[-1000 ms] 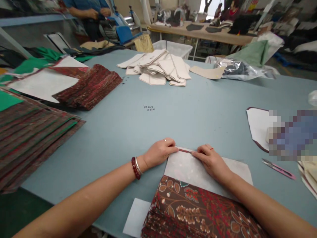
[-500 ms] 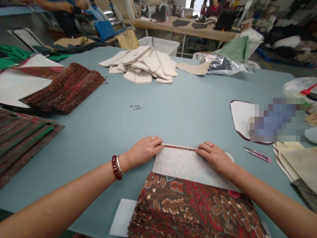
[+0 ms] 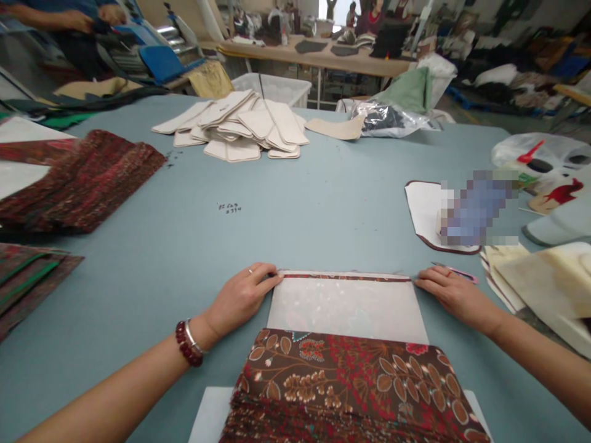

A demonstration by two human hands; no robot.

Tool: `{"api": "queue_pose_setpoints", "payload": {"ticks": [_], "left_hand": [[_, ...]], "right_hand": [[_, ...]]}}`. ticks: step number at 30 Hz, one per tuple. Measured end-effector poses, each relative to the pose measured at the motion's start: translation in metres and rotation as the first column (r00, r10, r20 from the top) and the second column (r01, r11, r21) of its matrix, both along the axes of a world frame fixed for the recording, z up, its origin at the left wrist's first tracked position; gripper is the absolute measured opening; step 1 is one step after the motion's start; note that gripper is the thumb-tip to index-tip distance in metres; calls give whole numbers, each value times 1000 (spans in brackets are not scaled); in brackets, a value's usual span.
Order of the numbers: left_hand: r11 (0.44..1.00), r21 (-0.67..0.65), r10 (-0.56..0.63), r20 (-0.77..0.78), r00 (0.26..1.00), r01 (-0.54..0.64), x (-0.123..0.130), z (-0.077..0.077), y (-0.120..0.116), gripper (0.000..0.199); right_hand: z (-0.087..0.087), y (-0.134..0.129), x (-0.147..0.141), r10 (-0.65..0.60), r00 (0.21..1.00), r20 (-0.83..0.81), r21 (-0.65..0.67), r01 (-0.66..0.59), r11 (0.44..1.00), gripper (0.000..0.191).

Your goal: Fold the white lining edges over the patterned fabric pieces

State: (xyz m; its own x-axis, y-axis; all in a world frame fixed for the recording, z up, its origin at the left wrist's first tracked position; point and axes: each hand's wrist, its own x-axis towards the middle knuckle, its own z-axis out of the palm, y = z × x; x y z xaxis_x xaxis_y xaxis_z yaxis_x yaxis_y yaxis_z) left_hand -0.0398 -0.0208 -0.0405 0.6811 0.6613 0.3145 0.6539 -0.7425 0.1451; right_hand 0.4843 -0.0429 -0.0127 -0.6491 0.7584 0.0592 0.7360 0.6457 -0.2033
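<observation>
A piece of fabric [image 3: 346, 307] lies pale side up on the table, its far edge folded over into a narrow strip with a patterned brown line. My left hand [image 3: 242, 296] pinches the left end of that fold, fingers pressed together. At the right end, the closed fingertips of my right hand [image 3: 455, 298] hold the other corner. Nearer to me, a thick stack of brown floral fabric [image 3: 355, 381] covers the piece's near part. Beneath the stack a white sheet [image 3: 207, 415] sticks out. Thread snips [image 3: 464, 274] lie just beyond my right hand, partly hidden by it.
Cream padded panels [image 3: 235, 126] are piled at the back. Folded dark-red fabric [image 3: 83, 178] sits at left. A white panel with dark edging [image 3: 422, 212], pale cloth pieces [image 3: 545, 289] and plastic bags [image 3: 535, 151] lie at right. A co-worker's hands [image 3: 95, 18] show at far left.
My right hand has slid rightward along the fold to its right end, leaving the whole strip visible. My left hand stays at the left corner. The view has turned slightly right.
</observation>
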Motion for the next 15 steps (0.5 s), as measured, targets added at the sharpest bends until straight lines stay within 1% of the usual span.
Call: {"api": "queue_pose_setpoints", "payload": {"ticks": [2,3,6,7,9,11,12,14,15], "left_hand": [[1000,1,9,63,998,-9,-1,-6,-1,33],[1000,0,14,89,996,-14,-1,-8,-2,34],[999,-28,27,145,989,-23,0,-11,-3,35],[999,-47,31,163,986,-24,0,-11,-2,36],[995,-100,53,217,975,-31,1,-10,-1,35],[980,-185,127,307,943,-71,1,-7,2,31],[965,-239,190,356,915,-107,1,-5,3,28],[915,-354,342,427,837,-193,4,3,2,23],[886,-408,403,440,802,-222,6,9,0,22]], "right_hand": [[2,-3,6,-93,996,-15,-8,93,996,29],[3,-4,4,-150,988,-48,-26,148,989,27],[4,2,-21,-308,937,-167,-141,286,948,22],[5,5,-32,-351,919,-178,-188,319,929,22],[11,8,-51,-412,899,-146,-277,363,890,22],[25,-2,-61,-415,905,-97,-364,355,861,21],[34,-13,-62,-385,919,-84,-423,317,849,20],[54,-47,-55,-286,955,-82,-558,194,807,18],[63,-67,-49,-242,967,-78,-623,142,769,18]]}}
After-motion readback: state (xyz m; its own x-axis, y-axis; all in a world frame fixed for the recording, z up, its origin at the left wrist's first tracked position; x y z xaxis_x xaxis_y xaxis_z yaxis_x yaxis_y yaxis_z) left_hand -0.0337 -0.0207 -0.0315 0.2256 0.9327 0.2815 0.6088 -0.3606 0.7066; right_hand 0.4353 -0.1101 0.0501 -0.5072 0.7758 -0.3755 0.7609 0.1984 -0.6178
